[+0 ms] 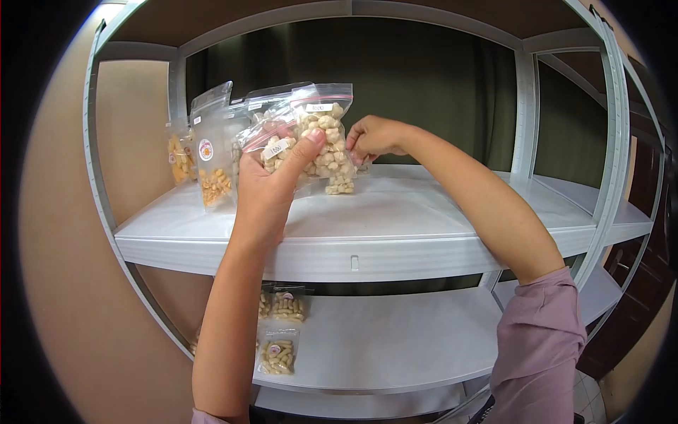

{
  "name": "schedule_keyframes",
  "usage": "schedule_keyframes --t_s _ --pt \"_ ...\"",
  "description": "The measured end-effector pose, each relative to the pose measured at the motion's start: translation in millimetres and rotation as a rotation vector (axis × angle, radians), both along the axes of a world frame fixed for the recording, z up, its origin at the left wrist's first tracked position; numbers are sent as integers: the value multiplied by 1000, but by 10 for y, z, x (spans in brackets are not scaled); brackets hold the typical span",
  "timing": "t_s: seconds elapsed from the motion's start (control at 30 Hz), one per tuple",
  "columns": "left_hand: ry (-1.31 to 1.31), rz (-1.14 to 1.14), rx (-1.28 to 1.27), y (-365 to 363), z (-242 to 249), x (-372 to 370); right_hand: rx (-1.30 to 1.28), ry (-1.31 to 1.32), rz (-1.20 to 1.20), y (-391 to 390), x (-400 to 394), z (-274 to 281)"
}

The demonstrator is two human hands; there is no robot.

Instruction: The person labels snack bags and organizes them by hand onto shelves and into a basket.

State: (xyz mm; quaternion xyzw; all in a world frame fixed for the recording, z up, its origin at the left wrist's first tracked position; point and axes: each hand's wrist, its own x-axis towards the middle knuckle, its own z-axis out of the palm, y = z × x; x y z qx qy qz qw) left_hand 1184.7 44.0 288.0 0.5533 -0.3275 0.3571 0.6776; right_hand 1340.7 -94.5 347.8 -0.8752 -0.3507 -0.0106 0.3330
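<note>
My left hand [282,166] is closed around clear zip bags of pale round snacks [326,145], its thumb pressed on the front bag. White labels show near the tops of these bags. At their right edge is my right hand [374,138], fingers curled and pinched together; what they hold, if anything, is too hidden to make out. Behind and left of my left hand, other upright bags stand on the white shelf [395,212], among them a tall bag with orange pieces [215,185] and a round sticker.
Another bag of orange pieces [181,159] stands at the far left of the shelf. On the lower shelf [395,332] lie bags of long pale snacks [277,355]. Grey metal posts [606,141] frame both sides, with a dark curtain [438,92] behind.
</note>
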Motion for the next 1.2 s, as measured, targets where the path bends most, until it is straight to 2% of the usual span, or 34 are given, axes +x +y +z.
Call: schedule_keyframes --t_s 0.07,0.1,0.13,0.17,0.23,0.37,0.43,0.5,0.6,0.67,0.73,0.77,0.8,0.83,0.9,0.93,1.07,1.13,1.2 --pt "12 4 48 -20 2 -5 -36 -9 3 2 -7 -66" --pt "17 -15 -13 -36 10 -14 -71 -19 6 10 -35 -87" --pt "23 -34 -74 -48 18 -20 -186 -133 -46 12 -61 -87" --pt "24 -34 -72 -59 21 -23 -184 -132 -46 -11 -86 -75" --pt "37 -13 -83 -62 19 -33 -254 -308 -75 -41 -214 -31" --pt "32 -7 -98 -24 4 -13 -201 -230 -6 43 -405 -58" --pt "33 -8 -114 -15 2 -8 -396 -365 4 67 -484 -97" --pt "50 -10 -97 -16 9 -7 -385 -310 37 52 -415 -107" --pt "78 -37 -57 -19 13 -21 -380 -371 91 -11 -409 -87" --pt "89 -57 -30 -7 12 -2 -283 -257 96 -42 -324 34" --pt "135 20 -24 17 4 48 105 -9 144 -81 -444 173" --pt "137 21 -26 25 5 49 262 119 233 -119 -489 236" --pt "136 75 37 32 8 43 282 227 365 -150 -565 308" --pt "135 129 100 38 9 39 279 228 365 -158 -651 325" --pt "106 173 113 31 2 40 154 61 548 -148 -783 287" --pt "77 214 130 26 -4 41 128 4 512 -133 -787 264" --pt "124 259 88 -3 4 70 106 44 484 -132 -785 280" --pt "40 187 -101 -20 25 85 281 74 520 -147 -713 301" --pt "-9 226 -166 16 22 74 342 66 449 -169 -635 307"
